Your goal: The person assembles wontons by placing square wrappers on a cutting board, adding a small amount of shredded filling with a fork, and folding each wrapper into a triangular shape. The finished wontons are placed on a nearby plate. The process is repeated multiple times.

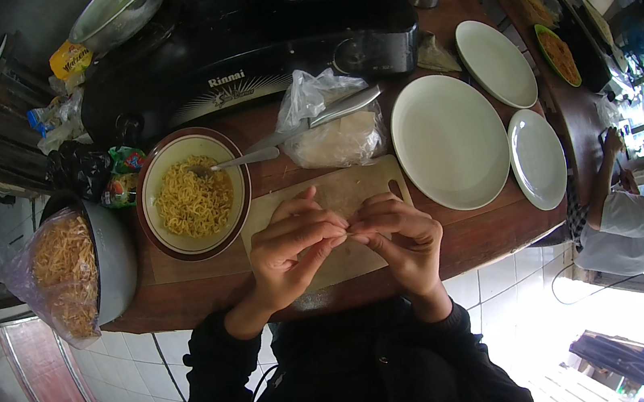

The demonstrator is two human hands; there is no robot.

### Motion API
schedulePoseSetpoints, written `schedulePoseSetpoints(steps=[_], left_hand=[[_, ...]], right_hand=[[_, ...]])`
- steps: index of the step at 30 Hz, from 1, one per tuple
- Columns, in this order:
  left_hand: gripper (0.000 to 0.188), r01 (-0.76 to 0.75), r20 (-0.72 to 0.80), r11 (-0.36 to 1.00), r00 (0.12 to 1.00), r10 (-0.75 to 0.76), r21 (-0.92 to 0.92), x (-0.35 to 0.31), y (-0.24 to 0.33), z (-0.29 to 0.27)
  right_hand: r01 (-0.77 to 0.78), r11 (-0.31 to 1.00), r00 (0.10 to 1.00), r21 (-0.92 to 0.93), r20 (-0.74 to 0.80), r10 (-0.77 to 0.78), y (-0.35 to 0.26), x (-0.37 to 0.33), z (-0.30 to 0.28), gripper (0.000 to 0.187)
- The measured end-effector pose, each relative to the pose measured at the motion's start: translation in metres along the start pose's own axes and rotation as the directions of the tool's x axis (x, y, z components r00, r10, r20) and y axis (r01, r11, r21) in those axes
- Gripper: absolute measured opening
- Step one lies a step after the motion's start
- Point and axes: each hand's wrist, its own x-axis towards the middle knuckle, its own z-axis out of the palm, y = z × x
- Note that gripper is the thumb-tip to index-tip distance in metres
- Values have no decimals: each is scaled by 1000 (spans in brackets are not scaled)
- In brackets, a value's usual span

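Observation:
Over the cutting board (263,213), my left hand (289,247) and my right hand (401,233) meet fingertip to fingertip. Both are pinched closed, and whatever they hold is too small to make out. Behind the board, a clear plastic bag (343,143) with pale flat sheets has a knife (346,106) lying across it. Left of the board stands a brown-rimmed bowl (151,223) of yellow noodles (194,208). A spoon (251,158) leans in it, its handle over the rim toward the bag.
Three pale plates, a large one (451,143), one behind (497,64) and a smaller one (538,159), lie to the right. A black stove (238,57) runs along the back. A pot (117,252) with bagged noodles (61,260) stands left. Another person (626,222) is at far right.

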Motion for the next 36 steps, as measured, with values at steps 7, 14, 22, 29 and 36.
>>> schedulePoseSetpoints(steps=[7,14,22,29,36], left_hand=[[12,-29,-28,1000,999,29,-1,-2,-2,1],[11,153,-105,952,977,-186,-264,-5,-3,7],[16,318,-162,826,887,-433,-466,-11,-7,14],[15,416,-118,802,854,-506,-429,-9,-9,13],[15,454,-61,699,814,-577,-552,-9,-13,12]], right_hand=[[-49,998,999,34,9,48,-1,0,0,14],[-72,992,997,106,1,72,5,-1,0,23],[-227,934,969,275,-30,245,22,-9,17,29],[-314,942,946,116,-48,321,15,-6,9,20],[-338,940,939,51,-48,341,15,-5,7,21]])
